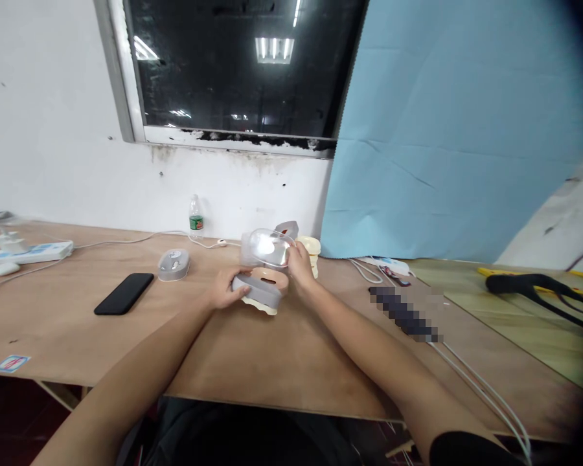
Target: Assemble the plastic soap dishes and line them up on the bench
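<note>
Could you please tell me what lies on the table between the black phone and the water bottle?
A small grey case and a white cable lie between phone and bottle, in the head view.

Wooden table (272, 362): black phone (124, 293) at near left, grey case (173, 265) just beyond it, white power strip (28, 253) far left, water bottle (195, 218) against the far wall, blue sheet (466, 129) at far right.

Forearms stretched forward; left hand (226, 289) curled gripping, right hand (300, 264) higher, fingers pinched.

No lettering is legible on the bottle label (196, 222) or the table sticker (11, 363).
</note>
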{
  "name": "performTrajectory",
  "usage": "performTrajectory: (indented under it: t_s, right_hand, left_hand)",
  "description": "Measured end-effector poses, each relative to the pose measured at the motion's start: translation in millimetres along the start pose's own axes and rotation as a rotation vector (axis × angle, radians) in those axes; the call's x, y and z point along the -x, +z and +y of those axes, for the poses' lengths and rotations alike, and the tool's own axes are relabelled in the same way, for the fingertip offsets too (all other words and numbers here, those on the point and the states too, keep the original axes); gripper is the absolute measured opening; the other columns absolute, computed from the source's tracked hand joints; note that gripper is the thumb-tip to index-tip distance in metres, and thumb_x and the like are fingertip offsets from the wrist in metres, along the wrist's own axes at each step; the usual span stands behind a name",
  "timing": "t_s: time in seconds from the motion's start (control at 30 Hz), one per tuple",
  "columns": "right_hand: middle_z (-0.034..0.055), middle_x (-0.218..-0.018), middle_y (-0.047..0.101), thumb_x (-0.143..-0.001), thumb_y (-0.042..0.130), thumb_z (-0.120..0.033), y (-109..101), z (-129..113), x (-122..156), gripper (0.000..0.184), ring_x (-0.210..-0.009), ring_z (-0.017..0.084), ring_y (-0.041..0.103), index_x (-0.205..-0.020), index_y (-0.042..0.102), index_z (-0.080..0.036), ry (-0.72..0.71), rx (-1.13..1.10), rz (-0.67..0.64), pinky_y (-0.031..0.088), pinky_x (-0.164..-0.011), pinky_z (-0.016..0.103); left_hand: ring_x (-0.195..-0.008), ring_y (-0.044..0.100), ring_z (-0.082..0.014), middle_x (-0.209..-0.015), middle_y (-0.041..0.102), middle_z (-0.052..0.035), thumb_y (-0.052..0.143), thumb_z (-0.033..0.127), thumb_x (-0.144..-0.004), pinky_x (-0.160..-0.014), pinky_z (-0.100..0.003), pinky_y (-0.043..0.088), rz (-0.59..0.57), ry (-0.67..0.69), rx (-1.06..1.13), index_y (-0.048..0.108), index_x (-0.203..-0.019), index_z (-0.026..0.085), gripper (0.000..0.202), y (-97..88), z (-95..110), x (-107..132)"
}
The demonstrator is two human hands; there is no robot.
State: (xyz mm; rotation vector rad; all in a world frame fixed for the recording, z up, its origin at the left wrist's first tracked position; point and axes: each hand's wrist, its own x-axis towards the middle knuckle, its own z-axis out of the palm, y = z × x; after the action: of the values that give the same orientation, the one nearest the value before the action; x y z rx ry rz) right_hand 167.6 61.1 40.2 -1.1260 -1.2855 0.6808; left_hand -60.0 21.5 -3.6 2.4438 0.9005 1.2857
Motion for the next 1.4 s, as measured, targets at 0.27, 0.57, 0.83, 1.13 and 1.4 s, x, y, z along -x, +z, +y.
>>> performTrajectory:
  t_s: [0.27, 0.57, 0.83, 1.13, 1.4]
  right_hand:
    - [0.0016, -0.064, 0.062, -0.085, 0.055, -0.039, 58, -38, -20, 0.023, -0.044, 0.012, 0.055, -0.094, 0.051, -0.018, 0.464, -0.382, -0.177, 0.046, -0.044, 0.025]
    - [-0.0040, -0.074, 0.065, -0.081, 0.060, -0.034, 72, -22, -9, 0.050, -0.048, 0.011, 0.057, -0.124, 0.037, -0.023, 0.120, -0.270, -0.127, 0.043, -0.041, 0.020]
    - [0.0060, -0.096, 0.068, -0.082, 0.059, -0.050, -16, 20, 44, 0.045, -0.083, 0.020, 0.064, -0.117, 0.056, -0.023, -0.324, 0.153, -0.439, 0.052, -0.070, 0.032]
    - [0.0104, -0.116, 0.065, -0.080, 0.060, -0.056, -42, 38, 57, 0.050, -0.103, 0.027, 0.061, -0.117, 0.062, -0.022, -0.610, 0.433, -0.672, 0.048, -0.085, 0.039]
    - [0.0075, -0.091, 0.071, -0.090, 0.049, -0.050, -42, 47, 57, 0.036, -0.083, 0.020, 0.065, -0.093, 0.068, -0.020, -0.680, 0.416, -0.524, 0.049, -0.073, 0.031]
  left_hand:
    - [-0.103, 0.061, -0.0272, -0.114, 0.066, -0.0088, 0.053, 0.052, -0.080, -0.092, -0.041, 0.046, -0.112, -0.027, -0.039, 0.059, -0.115, 0.020, 0.048, 3.8, 6, 1]
    - [-0.098, 0.064, -0.0256, -0.110, 0.068, -0.0089, 0.054, 0.051, -0.081, -0.087, -0.038, 0.049, -0.134, -0.021, -0.064, 0.061, -0.112, 0.018, 0.046, 2.4, 8, -1]
    - [-0.100, 0.063, -0.0256, -0.112, 0.067, -0.0081, 0.055, 0.053, -0.081, -0.088, -0.038, 0.048, -0.175, -0.018, -0.113, 0.060, -0.114, 0.019, 0.048, 1.7, 7, -1]
    - [-0.104, 0.061, -0.0254, -0.115, 0.066, -0.0074, 0.059, 0.054, -0.079, -0.091, -0.038, 0.046, -0.259, -0.007, -0.131, 0.060, -0.116, 0.020, 0.050, 1.9, 10, -1]
    - [-0.094, 0.063, -0.0221, -0.106, 0.069, -0.0060, 0.058, 0.053, -0.080, -0.084, -0.032, 0.047, -0.289, -0.130, -0.019, 0.065, -0.108, 0.019, 0.044, 1.9, 5, -3]
